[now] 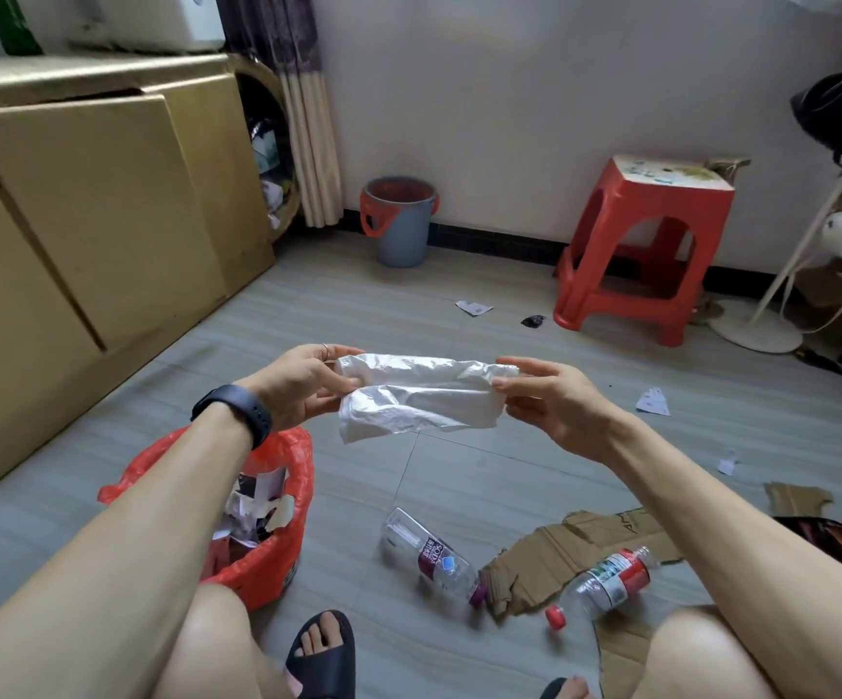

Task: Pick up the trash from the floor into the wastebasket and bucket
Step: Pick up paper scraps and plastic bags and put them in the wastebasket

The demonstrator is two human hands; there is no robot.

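Observation:
A crumpled white plastic bag [421,396] is stretched between my hands above the floor. My left hand [303,383] pinches its left end and my right hand [550,393] pinches its right end. Below my left forearm stands the wastebasket with a red liner [277,557], holding paper scraps. A grey bucket with a red handle [399,220] stands by the far wall. On the floor near my feet lie a clear bottle with a purple cap [431,557], a clear bottle with a red label [610,582], a loose red cap [556,618] and torn cardboard [550,557].
A red plastic stool [645,244] stands by the wall at right. Paper scraps [474,308] [653,402] [728,464] and a black scrap [533,321] dot the floor. Tan cabinets [86,209] line the left side. A white stand base [756,327] sits far right.

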